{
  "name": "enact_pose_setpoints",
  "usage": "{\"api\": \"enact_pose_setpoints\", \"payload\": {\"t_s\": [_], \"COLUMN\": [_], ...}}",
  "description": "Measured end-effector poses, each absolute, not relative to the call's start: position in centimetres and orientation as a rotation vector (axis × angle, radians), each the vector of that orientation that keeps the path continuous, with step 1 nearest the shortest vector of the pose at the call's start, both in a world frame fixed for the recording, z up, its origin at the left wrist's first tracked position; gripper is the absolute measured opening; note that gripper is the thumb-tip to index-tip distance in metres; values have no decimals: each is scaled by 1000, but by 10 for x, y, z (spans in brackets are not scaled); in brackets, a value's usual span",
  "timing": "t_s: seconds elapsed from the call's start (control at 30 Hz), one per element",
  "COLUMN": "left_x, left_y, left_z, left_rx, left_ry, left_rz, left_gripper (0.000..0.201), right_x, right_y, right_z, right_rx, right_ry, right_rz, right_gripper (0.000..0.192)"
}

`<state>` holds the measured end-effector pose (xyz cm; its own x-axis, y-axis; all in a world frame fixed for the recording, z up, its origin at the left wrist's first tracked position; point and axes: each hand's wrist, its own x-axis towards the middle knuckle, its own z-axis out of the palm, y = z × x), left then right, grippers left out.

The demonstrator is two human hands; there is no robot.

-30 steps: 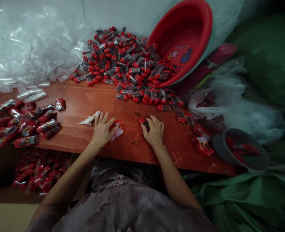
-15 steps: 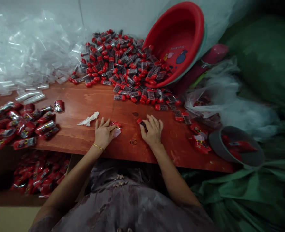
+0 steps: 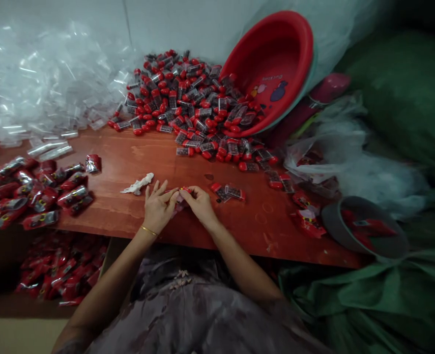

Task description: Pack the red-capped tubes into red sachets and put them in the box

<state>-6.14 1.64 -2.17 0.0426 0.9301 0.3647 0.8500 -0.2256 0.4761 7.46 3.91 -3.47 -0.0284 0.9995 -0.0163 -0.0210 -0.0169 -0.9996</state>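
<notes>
**Both hands meet on one small red packet at the table's near edge**

Left hand and right hand come together over a small red packet lying on the red-brown table, near its front edge. Fingertips of both hands pinch the packet from either side; left fingers fan out loosely behind the pinch, right fingers curl in. What the packet's opening looks like is too small to tell.

Just right of the hands: two red-capped clear tubes, lying flat, apart from the right hand. Just left: a crumpled white scrap, not touched.

Farther back: large heap of red-capped tubes spilling from a tipped red basin. Far left corner: pile of clear plastic sleeves. Left edge: cluster of wrapped red packets. Right, off the table edge: grey container holding more red packets.

Judgement on doing this well: keep the pinch at the packet's edges, not its middle, so the mouth stays free. Hold it low against the table for steadiness. Keeping the two loose tubes within the right hand's reach looks sensible.
</notes>
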Motion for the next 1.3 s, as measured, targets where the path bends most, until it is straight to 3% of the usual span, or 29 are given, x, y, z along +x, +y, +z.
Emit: {"api": "enact_pose_setpoints", "payload": {"t_s": [0.1, 0.3, 0.43, 0.6, 0.7, 0.77, 0.83, 1.1, 1.3], "left_x": [-61, -55, -56, -57, -53, -51, -51, -36, -23], "left_y": [17, 31, 39, 34, 28, 25, 22, 20, 14], "left_z": [-20, -31, -36, -29, -24, -19, -13, 10, 10], "left_rx": [2093, 1349, 1218, 1867, 2076, 2076, 2037, 946, 549], "left_ry": [1837, 1511, 1508, 1910, 2034, 2082, 2016, 1253, 1055], "left_rz": [1040, 1299, 1224, 764, 671, 763, 882, 1084, 995], "left_gripper": [35, 70, 59, 32, 45, 56, 55, 40, 31], "right_x": [76, 81, 90, 103, 106, 107, 108, 104, 107], "right_y": [40, 40, 43, 44, 41, 38, 33, 12, 5], "right_z": [-33, -40, -43, -35, -27, -23, -21, -20, -22], "right_rx": [-1132, -1244, -1418, -1435, -1387, -1363, -1347, -1236, -1282], "right_ry": [-1162, -1288, -1506, -1527, -1474, -1464, -1461, -1477, -1536], "right_rz": [1341, 1245, 1033, 863, 868, 817, 791, 911, 790], "right_gripper": [35, 46, 44, 39, 37, 37, 36, 28, 29]}}
